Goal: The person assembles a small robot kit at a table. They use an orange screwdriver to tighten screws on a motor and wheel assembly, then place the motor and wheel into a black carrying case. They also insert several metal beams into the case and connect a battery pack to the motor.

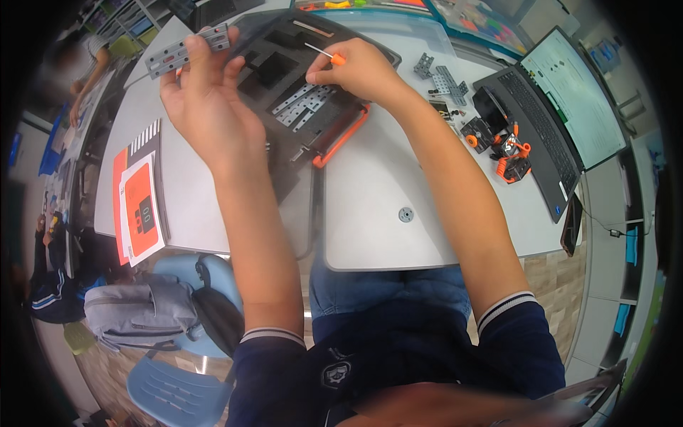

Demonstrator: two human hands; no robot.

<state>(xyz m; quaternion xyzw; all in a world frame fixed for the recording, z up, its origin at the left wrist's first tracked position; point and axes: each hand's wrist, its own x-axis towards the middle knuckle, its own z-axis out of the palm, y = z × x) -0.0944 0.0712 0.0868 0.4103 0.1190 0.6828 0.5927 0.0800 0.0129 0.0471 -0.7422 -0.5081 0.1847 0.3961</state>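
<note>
Raised at the upper left, my left hand point(217, 117) is closed on a grey perforated metal channel point(167, 61), gripped between thumb and fingers. My right hand point(366, 67) pinches a small screwdriver by its orange handle point(338, 60). Its thin shaft points up and left, apart from the channel. Below both hands lies an open black case point(370, 44) with foam cut-outs and an orange handle point(343, 137). Several flat perforated metal strips point(306, 107) rest in one of its compartments, close under my right hand.
Right of the case are grey metal brackets point(448, 84), black-and-orange electronic parts point(501, 146) and an open laptop point(530, 107). A small grey disc point(405, 214) lies near the table's front edge. Booklets point(142, 203) lie at left, above a chair with a grey backpack point(139, 313).
</note>
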